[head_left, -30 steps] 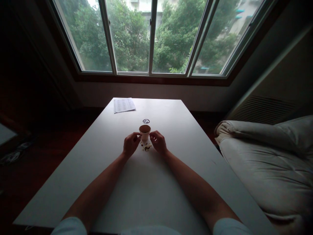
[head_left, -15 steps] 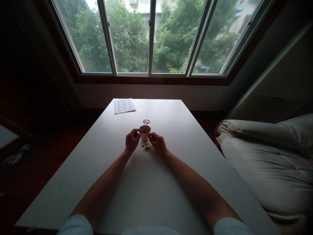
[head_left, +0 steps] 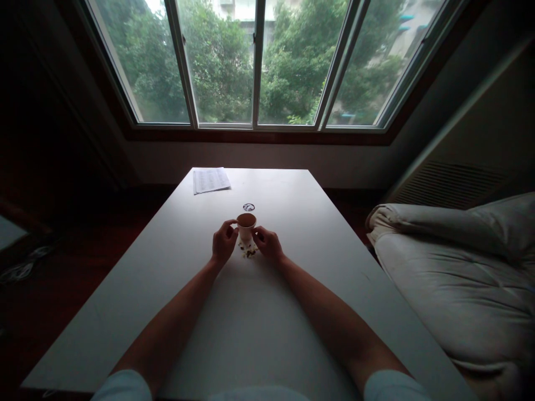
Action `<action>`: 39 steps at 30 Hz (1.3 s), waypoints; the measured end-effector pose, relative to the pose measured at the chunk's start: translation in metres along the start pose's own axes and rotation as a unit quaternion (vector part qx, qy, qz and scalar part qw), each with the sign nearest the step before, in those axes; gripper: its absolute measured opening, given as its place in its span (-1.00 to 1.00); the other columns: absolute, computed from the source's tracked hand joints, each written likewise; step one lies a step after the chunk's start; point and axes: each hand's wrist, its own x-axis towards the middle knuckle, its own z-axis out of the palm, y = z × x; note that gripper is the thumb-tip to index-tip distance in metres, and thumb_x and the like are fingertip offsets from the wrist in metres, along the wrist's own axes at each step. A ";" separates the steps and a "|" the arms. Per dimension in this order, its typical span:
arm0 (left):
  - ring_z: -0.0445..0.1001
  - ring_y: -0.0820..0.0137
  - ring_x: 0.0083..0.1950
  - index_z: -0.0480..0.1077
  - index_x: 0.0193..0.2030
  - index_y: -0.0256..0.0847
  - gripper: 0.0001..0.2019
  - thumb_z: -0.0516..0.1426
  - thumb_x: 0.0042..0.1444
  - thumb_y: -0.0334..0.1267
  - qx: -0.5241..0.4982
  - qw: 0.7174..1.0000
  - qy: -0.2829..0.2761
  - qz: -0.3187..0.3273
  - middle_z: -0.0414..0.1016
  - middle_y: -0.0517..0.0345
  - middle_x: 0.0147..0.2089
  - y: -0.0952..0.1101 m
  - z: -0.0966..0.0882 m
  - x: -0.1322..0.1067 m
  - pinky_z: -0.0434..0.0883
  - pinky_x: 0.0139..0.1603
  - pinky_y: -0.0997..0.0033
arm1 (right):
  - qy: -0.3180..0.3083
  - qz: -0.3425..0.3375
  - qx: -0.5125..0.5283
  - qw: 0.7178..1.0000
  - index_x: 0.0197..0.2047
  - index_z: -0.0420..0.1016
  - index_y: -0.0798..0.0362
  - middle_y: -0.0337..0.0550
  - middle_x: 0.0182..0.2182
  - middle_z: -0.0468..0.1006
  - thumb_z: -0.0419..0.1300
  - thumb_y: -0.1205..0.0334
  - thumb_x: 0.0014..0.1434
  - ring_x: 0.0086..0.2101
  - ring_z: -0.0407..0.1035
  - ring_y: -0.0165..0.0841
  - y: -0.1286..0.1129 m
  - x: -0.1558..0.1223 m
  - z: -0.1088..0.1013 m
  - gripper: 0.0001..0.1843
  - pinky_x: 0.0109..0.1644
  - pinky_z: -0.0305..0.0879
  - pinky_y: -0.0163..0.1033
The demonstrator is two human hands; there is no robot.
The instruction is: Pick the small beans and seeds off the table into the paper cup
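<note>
Over the worktop [head_left: 221,323] we are curling our left hand [head_left: 224,241] and right hand [head_left: 268,244] beside an upright cup [head_left: 246,233], both bent inward at its upper sides; we cannot tell if they are pinching it. We are judging it light and crushable, best held gently mid-wall. Small scattered pieces [head_left: 249,253] are lying just in front.

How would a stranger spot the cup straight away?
Find the white table below the window. Between the left hand and the right hand is the cup, its round mouth open, unlike the flat round piece beyond it and the scattered small bits in front.
</note>
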 end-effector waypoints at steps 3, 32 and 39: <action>0.23 0.51 -0.48 0.43 0.00 -0.18 -0.71 0.08 0.21 -0.14 0.013 1.000 -0.004 -0.005 0.24 0.34 -0.52 -0.004 -0.004 -0.003 0.23 -0.35 0.56 | -0.015 -0.009 -0.012 1.000 -0.22 0.53 0.02 -0.32 -0.58 0.38 0.10 0.17 0.24 -0.55 0.21 -0.46 0.002 0.001 0.000 -0.80 -0.40 0.11 -0.37; 0.28 0.48 -0.46 0.52 -0.14 -0.08 -0.76 0.15 0.02 -0.28 0.153 0.954 -0.250 0.065 0.40 0.29 -0.48 -0.029 -0.009 -0.003 0.14 -0.39 0.50 | -0.131 -0.040 -0.109 0.985 -0.26 0.59 -0.04 -0.23 -0.33 0.46 0.32 0.31 0.10 -0.36 0.33 -0.42 0.015 0.001 0.001 -0.90 -0.34 0.14 -0.36; 0.27 0.48 -0.48 0.52 -0.17 -0.08 -0.81 0.15 0.07 -0.21 0.164 0.952 -0.251 0.070 0.37 0.29 -0.50 -0.031 -0.009 -0.005 0.12 -0.41 0.49 | -0.132 -0.035 -0.118 0.984 -0.25 0.60 -0.02 -0.19 -0.31 0.48 0.27 0.33 0.15 -0.33 0.35 -0.41 0.013 0.001 0.000 -0.90 -0.31 0.16 -0.36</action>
